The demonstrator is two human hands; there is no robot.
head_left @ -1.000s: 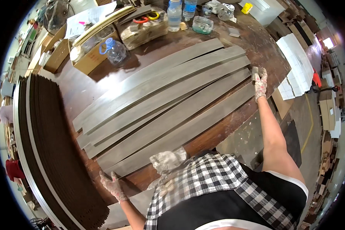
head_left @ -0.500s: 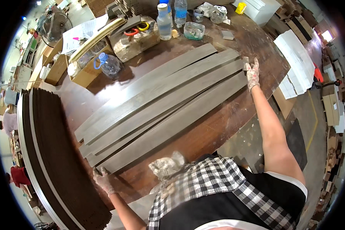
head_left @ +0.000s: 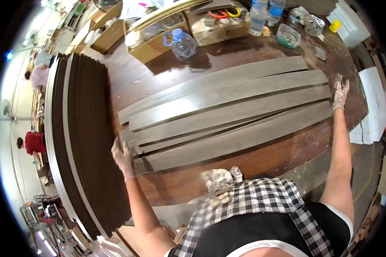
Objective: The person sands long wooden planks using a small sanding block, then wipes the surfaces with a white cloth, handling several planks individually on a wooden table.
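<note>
Several long grey planks (head_left: 231, 115) lie side by side on the brown table, slightly fanned, with dark gaps between some of them. My left hand (head_left: 124, 160), in a thin pale glove, is raised at their left ends. Motion blurs its fingers, so their grip does not show. Just past the right ends of the planks is my right hand (head_left: 340, 98), in a pale glove with reddish spots. It appears to hold a small grey block (head_left: 338, 79) by the fingers.
A tall stack of dark boards (head_left: 88, 141) stands at the left. Behind the planks are a cardboard box (head_left: 152, 50), a blue-capped jug (head_left: 184, 46), scissors (head_left: 221, 16) and water bottles (head_left: 258, 19). A crumpled cloth (head_left: 221, 177) lies at the near edge; white sheets (head_left: 371, 107) are right.
The view has turned, so everything sits differently in the picture. My left hand has moved up along the planks' left ends. My right hand stays by their right ends.
</note>
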